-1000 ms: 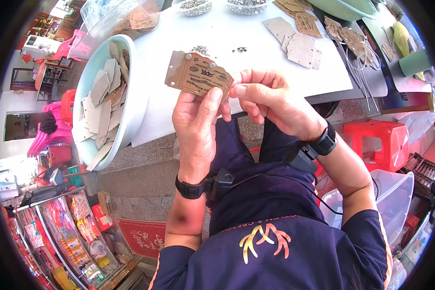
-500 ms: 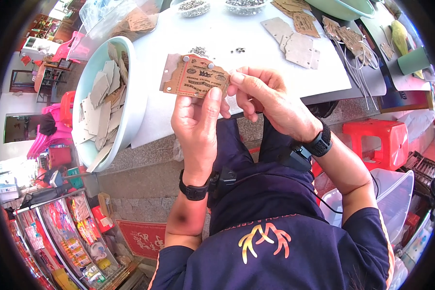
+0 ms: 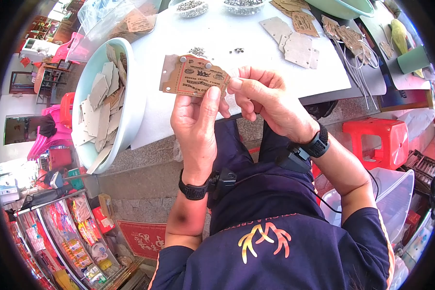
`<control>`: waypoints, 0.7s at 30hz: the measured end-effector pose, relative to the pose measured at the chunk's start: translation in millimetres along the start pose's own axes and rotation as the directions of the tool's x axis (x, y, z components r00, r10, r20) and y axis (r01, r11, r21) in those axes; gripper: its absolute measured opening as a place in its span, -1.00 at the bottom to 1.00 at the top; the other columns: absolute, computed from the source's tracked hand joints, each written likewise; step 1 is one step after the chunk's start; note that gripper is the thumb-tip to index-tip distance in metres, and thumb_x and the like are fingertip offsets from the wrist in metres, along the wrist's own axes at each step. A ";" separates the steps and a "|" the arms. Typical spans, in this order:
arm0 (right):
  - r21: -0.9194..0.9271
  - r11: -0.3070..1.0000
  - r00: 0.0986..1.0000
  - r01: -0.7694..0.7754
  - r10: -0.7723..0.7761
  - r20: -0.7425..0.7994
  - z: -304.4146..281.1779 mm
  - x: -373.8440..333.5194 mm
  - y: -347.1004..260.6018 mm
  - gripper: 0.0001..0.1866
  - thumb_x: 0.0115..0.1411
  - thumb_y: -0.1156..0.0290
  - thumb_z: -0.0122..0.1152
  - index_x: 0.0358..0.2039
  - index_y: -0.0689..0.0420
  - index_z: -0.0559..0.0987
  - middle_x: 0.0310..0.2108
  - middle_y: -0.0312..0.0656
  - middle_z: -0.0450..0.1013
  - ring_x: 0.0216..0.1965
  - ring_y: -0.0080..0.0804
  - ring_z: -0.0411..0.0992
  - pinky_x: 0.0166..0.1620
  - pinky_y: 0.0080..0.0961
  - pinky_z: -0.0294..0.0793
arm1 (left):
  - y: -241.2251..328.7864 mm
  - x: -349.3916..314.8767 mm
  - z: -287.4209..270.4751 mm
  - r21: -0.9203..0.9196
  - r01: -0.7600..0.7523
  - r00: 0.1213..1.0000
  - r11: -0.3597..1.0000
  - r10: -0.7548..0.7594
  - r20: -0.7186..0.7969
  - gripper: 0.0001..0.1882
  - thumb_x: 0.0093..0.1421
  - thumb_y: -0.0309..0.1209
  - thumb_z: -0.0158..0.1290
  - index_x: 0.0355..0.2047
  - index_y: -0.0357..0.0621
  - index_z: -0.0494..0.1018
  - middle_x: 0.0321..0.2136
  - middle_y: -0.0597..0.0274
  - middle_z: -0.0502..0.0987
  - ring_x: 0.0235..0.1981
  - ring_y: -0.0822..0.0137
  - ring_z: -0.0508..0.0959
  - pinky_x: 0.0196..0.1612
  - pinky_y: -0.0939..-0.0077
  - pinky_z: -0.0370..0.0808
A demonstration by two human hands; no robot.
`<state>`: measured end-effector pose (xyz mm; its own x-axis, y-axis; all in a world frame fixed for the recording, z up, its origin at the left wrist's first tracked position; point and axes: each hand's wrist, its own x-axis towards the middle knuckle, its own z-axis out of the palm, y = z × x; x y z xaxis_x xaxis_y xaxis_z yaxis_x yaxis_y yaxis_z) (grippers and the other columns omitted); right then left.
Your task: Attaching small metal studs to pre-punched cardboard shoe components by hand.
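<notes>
Right now I see both hands up over the near edge of the white table [image 3: 217, 34], w/ a brown cardboard tag [image 3: 194, 76] held between them. L hand [image 3: 196, 128] pinches the tag's lower right part, thumb pressed flat on its printed face, other fingers behind it. R hand [image 3: 268, 101] sits just beside the tag's right end, fingers curled together, index tip touching the L thumb near the tag corner; can't tell if it's pinching anything small. Tag is tilted, right end lower, w/ two small metal rivets [image 3: 195, 61] showing along its top edge; a paler tag of the same shape sticks out behind it on the left.

Rel. to the tag: big pale-blue bowl [image 3: 130, 104] full of blank tags sits just left; a little heap of loose rivets [image 3: 196, 50] lies on the table right above it; more loose tags [image 3: 295, 46] lie up-right, well apart. Red plastic stool [image 3: 379, 140] stands lower right, off the table. Black wristbands on both wrists.
</notes>
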<state>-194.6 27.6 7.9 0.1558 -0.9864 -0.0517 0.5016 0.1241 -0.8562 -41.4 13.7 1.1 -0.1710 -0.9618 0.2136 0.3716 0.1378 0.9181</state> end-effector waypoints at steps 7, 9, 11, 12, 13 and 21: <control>0.079 0.995 0.998 -0.058 0.055 0.038 1.3 0.5 -4.3 -0.80 0.29 0.28 0.18 -0.37 0.15 0.53 -0.64 -0.46 0.32 -0.63 -0.76 0.24 -0.57 -0.76 0.27 | -3.0 0.8 1.8 0.010 -0.009 1.000 1.000 0.009 -0.016 -0.76 0.32 -0.50 0.01 -0.03 -0.30 0.39 -0.27 0.23 0.55 -0.45 0.55 0.45 -0.39 0.63 0.44; 0.114 0.991 0.997 -0.066 0.061 0.048 3.5 0.3 -4.2 -0.80 0.29 0.29 0.17 -0.39 0.15 0.51 -0.64 -0.46 0.30 -0.64 -0.74 0.21 -0.58 -0.75 0.26 | -3.2 0.8 0.7 0.017 -0.011 1.000 1.000 0.011 -0.017 -0.77 0.32 -0.51 0.01 -0.04 -0.30 0.39 -0.27 0.22 0.55 -0.45 0.55 0.45 -0.39 0.63 0.45; 0.108 0.994 0.999 -0.031 0.028 0.035 4.7 1.9 0.5 -0.80 0.30 0.29 0.16 -0.38 0.15 0.51 -0.65 -0.46 0.28 -0.64 -0.75 0.20 -0.58 -0.75 0.25 | -3.4 0.9 0.6 0.026 -0.012 1.000 1.000 0.012 -0.019 -0.79 0.32 -0.51 0.01 -0.06 -0.30 0.39 -0.27 0.22 0.55 -0.45 0.55 0.46 -0.39 0.63 0.45; 0.101 0.995 1.000 0.001 -0.004 0.025 4.7 2.7 3.1 -0.79 0.31 0.29 0.15 -0.38 0.16 0.50 -0.65 -0.46 0.26 -0.64 -0.75 0.18 -0.58 -0.74 0.25 | -3.5 0.9 0.9 0.033 -0.019 0.999 0.999 0.020 -0.028 -0.80 0.32 -0.51 0.01 -0.07 -0.30 0.39 -0.28 0.22 0.54 -0.45 0.55 0.46 -0.39 0.63 0.45; 0.102 0.995 1.000 0.002 -0.005 0.024 4.6 3.1 5.1 -0.79 0.31 0.29 0.15 -0.38 0.16 0.50 -0.65 -0.46 0.26 -0.64 -0.75 0.18 -0.58 -0.74 0.25 | -3.6 1.0 1.1 0.040 -0.027 0.999 0.999 0.029 -0.038 -0.81 0.32 -0.51 0.01 -0.08 -0.29 0.39 -0.29 0.23 0.54 -0.45 0.55 0.46 -0.39 0.64 0.45; 0.088 0.995 0.997 -0.041 0.034 0.073 -1.6 3.1 5.5 -0.78 0.36 0.29 0.08 -0.35 0.16 0.50 -0.60 -0.48 0.26 -0.59 -0.79 0.18 -0.56 -0.79 0.20 | -7.7 0.0 0.4 0.099 -0.040 0.999 0.994 0.043 -0.031 -0.77 0.31 -0.49 0.01 -0.04 -0.26 0.40 -0.25 0.22 0.54 -0.43 0.53 0.42 -0.37 0.62 0.38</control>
<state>-192.7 25.0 2.2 0.2348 -0.9711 -0.0434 0.5674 0.1732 -0.8050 -44.6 12.8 -5.8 -0.1264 -0.9618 0.2426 0.2856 0.1989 0.9375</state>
